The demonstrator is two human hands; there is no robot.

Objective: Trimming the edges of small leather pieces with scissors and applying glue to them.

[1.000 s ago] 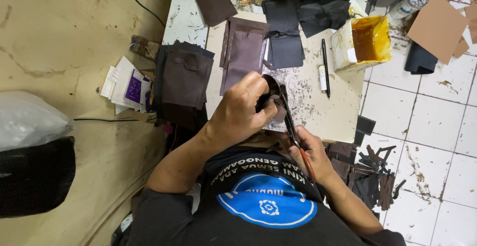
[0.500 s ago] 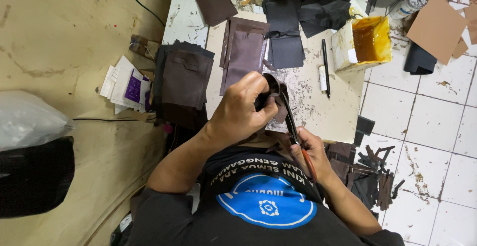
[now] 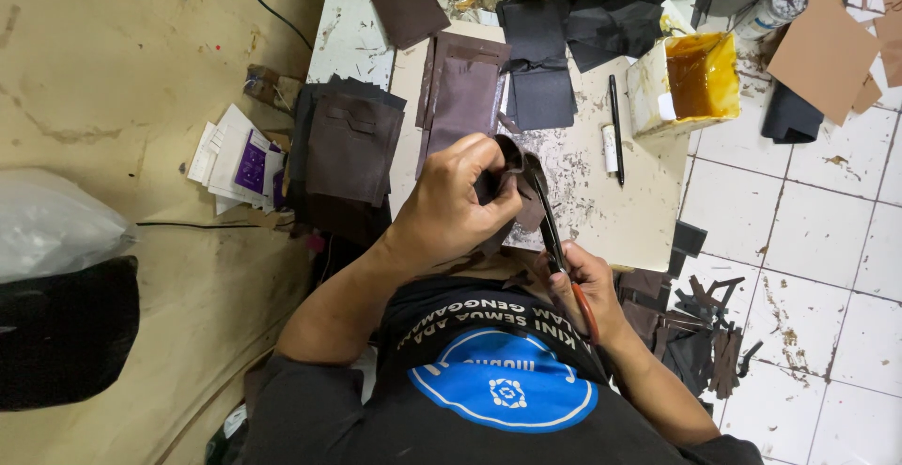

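My left hand is closed around a small dark brown leather piece, held up above the near edge of a low white work board. My right hand grips a pair of scissors with red handles. The blades point up and meet the leather piece just right of my left fingers. Both hands are close together over my lap.
On the board lie brown leather panels, black pieces, a black pen and a white tub of amber glue. A stack of dark leather sits left of it. Leather scraps litter the tiled floor at right.
The hands, leather piece and scissors have hardly moved; the blades stay at the leather's edge.
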